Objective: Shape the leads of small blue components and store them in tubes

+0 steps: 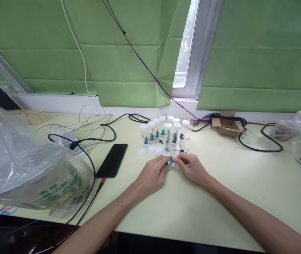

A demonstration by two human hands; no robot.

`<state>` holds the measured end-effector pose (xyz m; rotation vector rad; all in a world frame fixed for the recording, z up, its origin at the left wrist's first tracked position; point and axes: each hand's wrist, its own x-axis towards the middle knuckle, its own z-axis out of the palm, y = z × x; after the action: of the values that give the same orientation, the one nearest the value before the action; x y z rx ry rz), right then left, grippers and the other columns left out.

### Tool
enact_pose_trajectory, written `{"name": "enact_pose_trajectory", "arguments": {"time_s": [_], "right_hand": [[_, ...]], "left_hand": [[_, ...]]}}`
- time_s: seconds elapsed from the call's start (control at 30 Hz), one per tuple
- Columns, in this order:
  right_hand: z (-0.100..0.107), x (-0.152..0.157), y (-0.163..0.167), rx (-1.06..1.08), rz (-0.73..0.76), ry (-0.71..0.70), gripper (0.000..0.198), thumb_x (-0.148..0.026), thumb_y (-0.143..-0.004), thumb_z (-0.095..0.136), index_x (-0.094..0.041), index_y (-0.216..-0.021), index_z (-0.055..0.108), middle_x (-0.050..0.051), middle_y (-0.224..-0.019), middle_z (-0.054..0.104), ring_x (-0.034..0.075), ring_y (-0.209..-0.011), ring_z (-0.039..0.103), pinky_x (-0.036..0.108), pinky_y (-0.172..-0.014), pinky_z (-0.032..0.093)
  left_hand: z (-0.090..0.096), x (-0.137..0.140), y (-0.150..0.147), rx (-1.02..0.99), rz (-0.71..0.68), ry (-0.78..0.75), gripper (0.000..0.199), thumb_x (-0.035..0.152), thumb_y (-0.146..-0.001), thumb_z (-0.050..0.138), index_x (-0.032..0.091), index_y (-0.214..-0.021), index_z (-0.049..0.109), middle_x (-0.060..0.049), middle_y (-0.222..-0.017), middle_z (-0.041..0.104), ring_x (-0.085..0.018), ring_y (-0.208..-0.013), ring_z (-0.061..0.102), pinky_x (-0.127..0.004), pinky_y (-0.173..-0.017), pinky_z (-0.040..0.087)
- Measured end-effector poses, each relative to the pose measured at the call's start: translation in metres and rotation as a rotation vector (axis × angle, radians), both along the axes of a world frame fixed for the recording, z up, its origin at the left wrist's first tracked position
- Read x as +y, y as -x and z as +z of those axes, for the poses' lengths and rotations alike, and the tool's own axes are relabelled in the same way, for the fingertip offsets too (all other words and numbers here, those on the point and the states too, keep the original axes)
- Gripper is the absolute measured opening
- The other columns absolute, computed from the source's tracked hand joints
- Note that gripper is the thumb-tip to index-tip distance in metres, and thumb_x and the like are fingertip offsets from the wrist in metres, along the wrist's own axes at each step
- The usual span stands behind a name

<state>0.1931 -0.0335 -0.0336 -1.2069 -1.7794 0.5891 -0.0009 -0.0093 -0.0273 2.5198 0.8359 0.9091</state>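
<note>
Close work here, as the left hand [153,171] and right hand [192,168], fingertips nearly closed, pinch a small blue part [171,161] before the clear tubes [167,137], apparently adjusting it, the next move wanting steadiness.

Forward of the right hand [193,169], capped tubes [167,137] obstruct passage. Leftward, a phone [112,160] and bulky plastic bag [68,180] obstruct. Rightward, table [246,167] permits passage, bounded rearward by looped cable [261,151].

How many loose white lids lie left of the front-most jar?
3: left lid, middle lid and right lid, all before the jars; others may be hidden.
</note>
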Motion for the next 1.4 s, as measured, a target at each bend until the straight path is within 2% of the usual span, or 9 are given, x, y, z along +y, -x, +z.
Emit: {"name": "enact_pose_trajectory", "arguments": {"time_s": [0.27, 0.6, 0.67, 0.73, 0.8, 0.87, 1.13, 1.4], "right_hand": [[-0.0014, 0.0019, 0.0005, -0.069, -0.048, -0.005, 0.046, -0.045, -0.097, 0.042, -0.019, -0.060, 0.048, -0.002, -0.056, 0.047, 0.012, -0.055, 0.038, 0.026, -0.053, 0.032], [-0.0011, 0.0000, 0.0041, -0.046, -0.092, -0.031, 0.048, -0.044, -0.098, 0.040, -0.020, -0.057, 0.045, -0.002, -0.051, 0.046, 0.012, -0.050, 0.039, 0.026, -0.052, 0.035], [0.0002, -0.0011, 0.0042, -0.006, -0.079, -0.021, 0.042, -0.043, -0.098, 0.042, -0.020, -0.065, 0.052, -0.002, -0.054, 0.049, 0.012, -0.051, 0.043, 0.026, -0.053, 0.038], [0.0011, -0.0021, 0.0038, 0.042, -0.042, -0.003, 0.030, -0.042, -0.097, 0.047, -0.019, -0.083, 0.061, -0.001, -0.061, 0.056, 0.014, -0.055, 0.049, 0.026, -0.055, 0.041], [0.0012, -0.0030, 0.0032, 0.071, -0.003, 0.002, 0.024, -0.040, -0.095, 0.052, -0.019, -0.101, 0.063, 0.001, -0.070, 0.061, 0.015, -0.061, 0.055, 0.027, -0.057, 0.044], [0.0005, -0.0036, 0.0028, 0.075, 0.024, 0.003, 0.024, -0.038, -0.093, 0.055, -0.019, -0.106, 0.062, 0.003, -0.076, 0.062, 0.016, -0.065, 0.057, 0.027, -0.058, 0.046], [-0.0016, -0.0028, 0.0024, 0.082, 0.062, 0.032, 0.019, -0.036, -0.094, 0.053, -0.019, -0.091, 0.061, 0.001, -0.071, 0.060, 0.015, -0.062, 0.052, 0.027, -0.057, 0.044], [-0.0029, -0.0008, 0.0014, 0.025, 0.049, 0.038, 0.029, -0.037, -0.095, 0.051, -0.019, -0.072, 0.054, -0.002, -0.061, 0.051, 0.012, -0.055, 0.044, 0.026, -0.053, 0.036]], "left_hand": [[0.0014, -0.0003, -0.0006, 0.007, -0.019, 0.028, 0.026, 0.011, -0.094, 0.042, 0.021, -0.110, 0.060, -0.005, -0.093, 0.065, -0.018, -0.081, 0.061, -0.029, -0.071, 0.047], [-0.0006, 0.0015, 0.0002, -0.005, -0.002, -0.009, 0.028, 0.012, -0.094, 0.042, 0.021, -0.115, 0.059, -0.006, -0.094, 0.066, -0.017, -0.081, 0.060, -0.030, -0.070, 0.047], [-0.0004, 0.0026, 0.0004, -0.015, 0.020, -0.022, 0.026, 0.013, -0.094, 0.044, 0.021, -0.114, 0.059, -0.005, -0.092, 0.065, -0.017, -0.078, 0.059, -0.029, -0.069, 0.046], [-0.0001, 0.0037, 0.0003, -0.027, 0.036, -0.027, 0.024, 0.014, -0.094, 0.045, 0.020, -0.112, 0.059, -0.005, -0.090, 0.065, -0.016, -0.077, 0.058, -0.029, -0.068, 0.045], [0.0001, 0.0043, 0.0002, -0.044, 0.042, -0.021, 0.023, 0.014, -0.095, 0.045, 0.020, -0.111, 0.059, -0.005, -0.091, 0.065, -0.016, -0.076, 0.058, -0.028, -0.068, 0.045], [0.0003, 0.0042, 0.0000, -0.055, 0.041, -0.015, 0.022, 0.014, -0.094, 0.045, 0.020, -0.110, 0.060, -0.005, -0.093, 0.065, -0.016, -0.077, 0.058, -0.028, -0.068, 0.045], [0.0001, 0.0021, 0.0006, -0.020, 0.025, -0.020, 0.024, 0.011, -0.093, 0.045, 0.020, -0.111, 0.059, -0.005, -0.091, 0.064, -0.017, -0.079, 0.057, -0.028, -0.068, 0.044], [0.0010, -0.0001, -0.0003, -0.013, 0.016, -0.013, 0.025, 0.011, -0.093, 0.044, 0.019, -0.111, 0.059, -0.005, -0.093, 0.065, -0.016, -0.080, 0.058, -0.027, -0.069, 0.044]]}}
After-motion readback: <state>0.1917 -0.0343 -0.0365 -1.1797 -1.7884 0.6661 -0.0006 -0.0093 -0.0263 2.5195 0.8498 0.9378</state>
